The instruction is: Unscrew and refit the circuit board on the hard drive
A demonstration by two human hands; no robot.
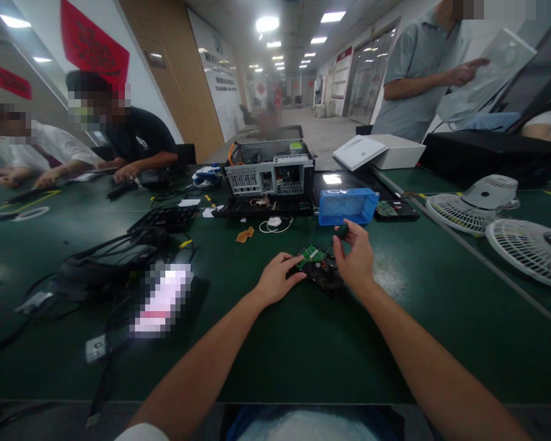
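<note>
A black hard drive [324,275] with a green circuit board [312,253] on top lies on the green table [303,355] in front of me. My left hand [275,279] rests on the drive's left edge, fingers curled against the board. My right hand [356,257] is closed round a small screwdriver [341,231] with a dark green handle, held upright over the drive's right side.
A blue plastic bin [346,206] and an open computer case [269,171] stand behind the drive, with a second drive [396,210] beside the bin. Cables and a keyboard [165,217] lie left. Two fan grilles [472,205] sit right. Other people work at the far left and back right.
</note>
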